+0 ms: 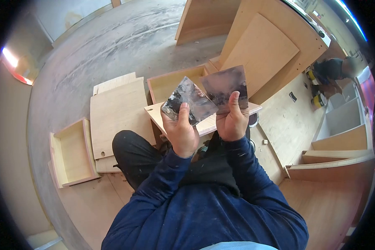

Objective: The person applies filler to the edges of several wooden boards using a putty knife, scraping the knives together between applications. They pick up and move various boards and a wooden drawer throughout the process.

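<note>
My left hand (182, 131) grips a thin, flat, dark square sheet (196, 96) smeared with black and pale patches, its thumb pressed on the face. In my right hand (234, 119) is a second flat square sheet (223, 84), smoother and grey-brown, pinched with the thumb on top. The two sheets are held side by side, and their inner edges overlap in this view. Below them a pale wooden board (208, 126) lies in front of my knees, partly hidden by my hands.
Behind the sheets stands an open wooden drawer (171, 83); another drawer (73, 152) sits at left beside flat wooden panels (118, 118). A tall cabinet (275, 46) rises ahead at right. Another person (335, 71) crouches at far right near wooden cabinet parts (341, 141).
</note>
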